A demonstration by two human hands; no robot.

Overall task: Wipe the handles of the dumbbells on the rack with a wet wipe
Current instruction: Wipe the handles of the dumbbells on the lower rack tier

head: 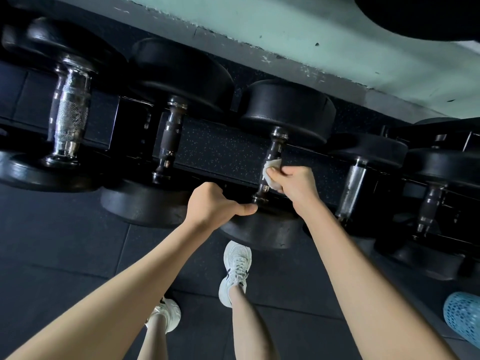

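Several black dumbbells lie across a dark rack [223,149]. The middle dumbbell [285,110] has a dark metal handle [274,149]. My right hand [293,183] holds a white wet wipe [271,174] wrapped against the lower part of that handle. My left hand [215,203] grips the near weight head [259,229] of the same dumbbell, thumb at the handle's collar. To the left lie a dumbbell with a dark handle [170,141] and a large one with a chrome knurled handle [70,113].
Two more dumbbells [355,178] [431,201] lie to the right on the rack. A pale green wall [285,35] runs behind. My white shoes [235,271] stand on black rubber floor tiles. A blue patterned roller [465,318] lies at the lower right.
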